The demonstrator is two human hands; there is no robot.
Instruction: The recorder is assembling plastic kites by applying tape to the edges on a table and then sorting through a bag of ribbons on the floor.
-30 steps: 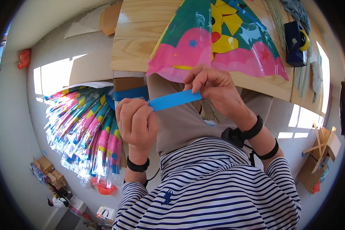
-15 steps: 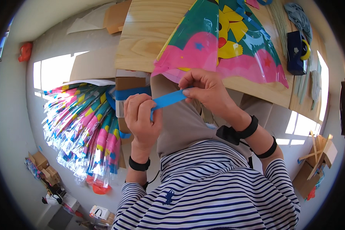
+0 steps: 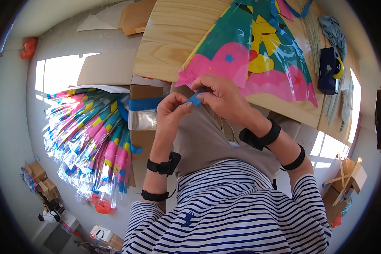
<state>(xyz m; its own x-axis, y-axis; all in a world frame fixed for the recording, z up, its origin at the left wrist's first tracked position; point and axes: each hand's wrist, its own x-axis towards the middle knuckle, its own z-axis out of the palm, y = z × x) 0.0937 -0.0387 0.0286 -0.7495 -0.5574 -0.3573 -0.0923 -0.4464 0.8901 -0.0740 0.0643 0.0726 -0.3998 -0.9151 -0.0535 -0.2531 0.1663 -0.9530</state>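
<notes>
The table (image 3: 169,38) runs out ahead of me, pale wood, its far side cut off by the top of the view. Down on my left, the pile (image 3: 93,127) fans out, green, pink and yellow folds in clear plastic, packed too tightly to tell one from the next. On the table lies the sheet (image 3: 224,59), glossy, its upper end out of view, a bit of pink hem hidden behind my right hand (image 3: 223,98). Over to the right sits the dispenser (image 3: 327,74), dark blue with a yellow ring. And here's that right hand, thumb and forefinger pinching the strip (image 3: 194,100)! My left hand (image 3: 170,109) pinches the nearer end, its other fingers hard to make out. The blue strip sits between both hands, over my lap (image 3: 216,139). Only a short piece shows; both ends vanish under fingertips, so I can't tell its full length. Its long axis slants from near left to far right.
</notes>
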